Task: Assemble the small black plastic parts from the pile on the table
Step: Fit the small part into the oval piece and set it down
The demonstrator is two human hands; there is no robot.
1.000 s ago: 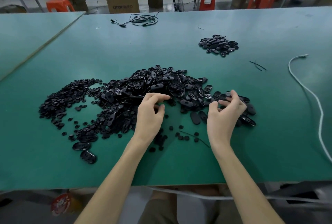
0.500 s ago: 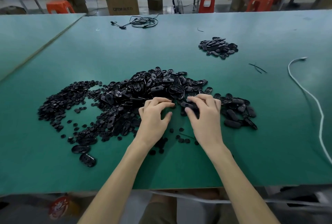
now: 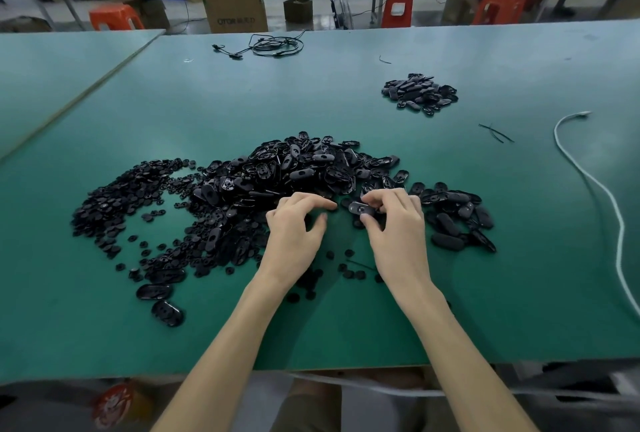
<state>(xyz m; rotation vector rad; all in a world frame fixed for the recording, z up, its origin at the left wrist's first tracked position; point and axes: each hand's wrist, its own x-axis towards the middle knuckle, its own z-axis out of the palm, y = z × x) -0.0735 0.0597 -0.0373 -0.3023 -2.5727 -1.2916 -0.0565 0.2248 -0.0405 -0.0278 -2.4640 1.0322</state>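
Observation:
A big pile of black oval shells (image 3: 298, 168) lies in the middle of the green table (image 3: 346, 92), with a spread of small round black parts (image 3: 117, 203) to its left. My right hand (image 3: 398, 224) pinches one black oval shell (image 3: 360, 208) between thumb and fingers, just above the table at the pile's near edge. My left hand (image 3: 294, 227) hovers beside it with curled fingers, fingertips at the pile's edge; whether it holds a small part is hidden.
A smaller heap of black parts (image 3: 419, 94) sits at the back right. A white cable (image 3: 588, 186) runs down the right side, a black cable (image 3: 273, 45) lies at the far edge. Loose round pieces (image 3: 349, 272) lie between my wrists.
My right hand came in from the right part of the pile toward the middle and now pinches an oval shell. My left hand stayed nearly in place.

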